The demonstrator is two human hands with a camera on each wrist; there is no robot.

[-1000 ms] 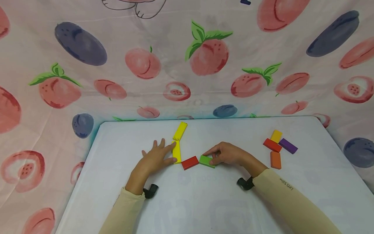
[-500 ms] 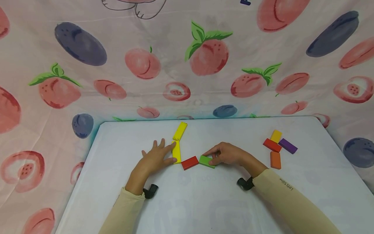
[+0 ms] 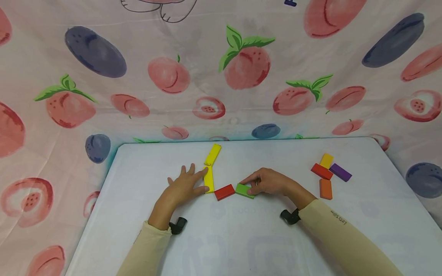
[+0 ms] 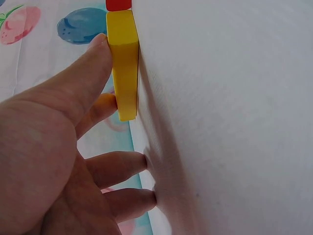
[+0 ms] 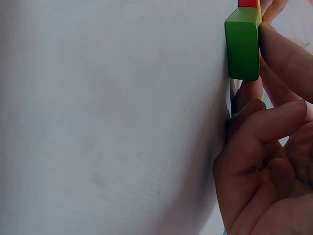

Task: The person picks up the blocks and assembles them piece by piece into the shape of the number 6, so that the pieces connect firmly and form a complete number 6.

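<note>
My left hand [image 3: 181, 188] is spread out, its thumb and index finger resting along a yellow block [image 3: 209, 183]. In the left wrist view the thumb tip lies on top of this yellow block [image 4: 128, 73], the other fingers apart from it. With its other fingers curled in, my right hand [image 3: 267, 182] holds a green block [image 3: 241, 189] between thumb and index finger, flat on the table. Between the two lies a red block [image 3: 224, 192], its ends at the yellow and green ones. Another yellow block [image 3: 213, 154] leads off the far end of the first.
On the right side of the white table [image 3: 276, 245] a loose group lies flat: an orange-yellow block [image 3: 326, 160], a second red block [image 3: 322, 171], a purple block [image 3: 340, 172] and an orange block [image 3: 325, 189]. A fruit-print cloth [image 3: 235, 103] hangs behind the table.
</note>
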